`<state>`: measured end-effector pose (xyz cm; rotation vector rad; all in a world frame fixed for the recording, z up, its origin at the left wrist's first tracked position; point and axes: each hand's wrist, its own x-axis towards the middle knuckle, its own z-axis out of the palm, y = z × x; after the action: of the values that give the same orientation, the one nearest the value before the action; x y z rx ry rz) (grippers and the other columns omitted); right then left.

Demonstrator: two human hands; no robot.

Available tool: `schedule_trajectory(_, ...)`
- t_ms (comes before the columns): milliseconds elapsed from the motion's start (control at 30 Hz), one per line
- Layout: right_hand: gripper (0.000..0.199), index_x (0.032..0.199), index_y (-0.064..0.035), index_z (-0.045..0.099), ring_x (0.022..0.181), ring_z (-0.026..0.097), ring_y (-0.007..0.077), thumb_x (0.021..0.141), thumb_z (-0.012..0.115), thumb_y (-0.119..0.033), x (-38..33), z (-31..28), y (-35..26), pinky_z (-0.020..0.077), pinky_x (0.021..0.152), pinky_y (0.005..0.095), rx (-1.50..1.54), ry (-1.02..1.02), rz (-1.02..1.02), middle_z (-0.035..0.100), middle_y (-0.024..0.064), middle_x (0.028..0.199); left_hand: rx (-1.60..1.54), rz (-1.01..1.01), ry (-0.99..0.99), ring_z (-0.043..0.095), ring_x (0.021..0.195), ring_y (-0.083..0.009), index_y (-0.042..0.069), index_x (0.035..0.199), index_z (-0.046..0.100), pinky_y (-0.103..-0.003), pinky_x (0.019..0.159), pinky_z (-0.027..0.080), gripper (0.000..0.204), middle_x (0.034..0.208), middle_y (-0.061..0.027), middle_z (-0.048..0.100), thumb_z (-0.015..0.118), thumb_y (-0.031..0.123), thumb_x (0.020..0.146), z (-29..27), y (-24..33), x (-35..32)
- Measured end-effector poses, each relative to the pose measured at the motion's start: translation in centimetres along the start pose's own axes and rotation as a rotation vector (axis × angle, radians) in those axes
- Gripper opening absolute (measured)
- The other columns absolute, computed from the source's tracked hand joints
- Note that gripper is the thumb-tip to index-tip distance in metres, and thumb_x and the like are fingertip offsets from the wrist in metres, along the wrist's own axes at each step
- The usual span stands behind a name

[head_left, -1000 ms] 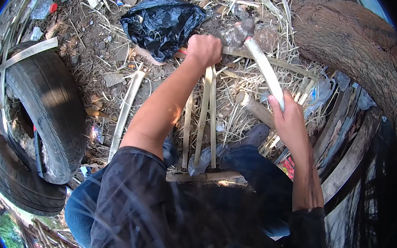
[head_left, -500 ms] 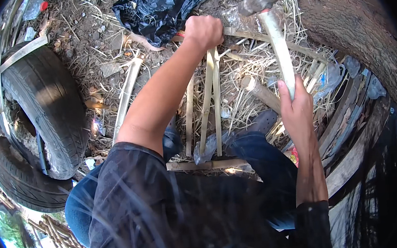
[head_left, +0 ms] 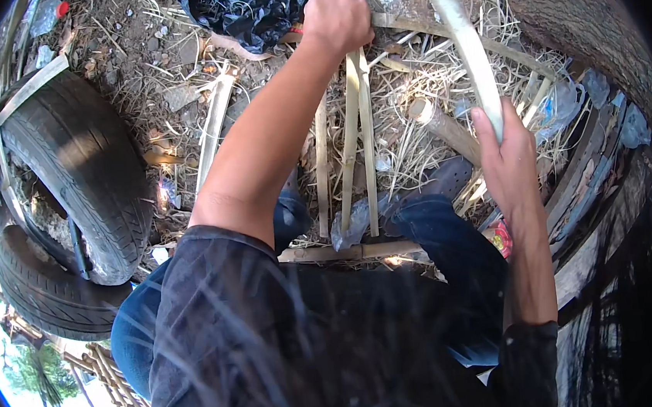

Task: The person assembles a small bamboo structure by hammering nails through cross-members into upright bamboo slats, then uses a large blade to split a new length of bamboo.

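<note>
Step in hand: hammering, as it looks; the hammer is raised over the upright bamboo strips at top centre, which seem to be held steady for a blow.
Left hand [head_left: 337,23]: top centre, fist fully closed around the upper ends of the bamboo strips [head_left: 359,135], which run down to a wooden crosspiece [head_left: 346,252] at mid-frame.
Right hand [head_left: 504,161]: right of centre, fingers wrapped tight round the lower part of the pale handle of the hammer [head_left: 459,25]; its dark head sits at the top edge, above and right of the left fist.
Next move calls for: a blow that lands on the strip ends or just beside them, clear of the left knuckles, with the strips kept upright.
Packages: crumpled black plastic bag [head_left: 250,5], top centre-left, on straw; clear bluish plastic scraps [head_left: 565,101] at right; small red-capped piece [head_left: 61,8], upper left.
Labels, signs: a small red and yellow printed scrap [head_left: 503,238] below the right wrist.
Surroundings: two old tyres [head_left: 79,175] at left.
</note>
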<state>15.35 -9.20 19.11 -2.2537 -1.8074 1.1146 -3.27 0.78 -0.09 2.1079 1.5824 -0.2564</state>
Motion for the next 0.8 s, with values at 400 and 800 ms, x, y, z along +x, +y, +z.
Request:
schedule_trajectory(400, 0.03, 0.1, 0.0024, 0.057, 0.067, 0.063, 0.033, 0.098, 0.053, -0.027, 0.4, -1.6, 1.7, 0.0455, 0.062, 0.0419, -0.058, -0.038, 0.061, 0.063, 0.0197, 0.075, -0.034, -0.008, -0.033, 0.072, 0.08, -0.0281, 0.01, 0.081, 0.074, -0.038, 0.072, 0.057, 0.022, 0.085, -0.0131, 0.072, 0.064, 0.029, 0.075, -1.8, 0.6, 0.1)
schedule_trajectory(800, 0.033, 0.101, 0.0021, 0.059, 0.061, 0.052, 0.0172, 0.098, 0.053, -0.03, 1.1, -1.3, 2.4, 0.0433, 0.06, 0.0352, -0.104, -0.091, 0.028, 0.057, 0.0121, 0.069, -0.008, 0.0, -0.013, 0.072, 0.086, -0.0234, 0.014, 0.086, 0.075, -0.036, 0.071, 0.056, 0.023, 0.088, -0.0085, 0.073, 0.067, 0.033, 0.078, 0.2, 0.3, 0.1)
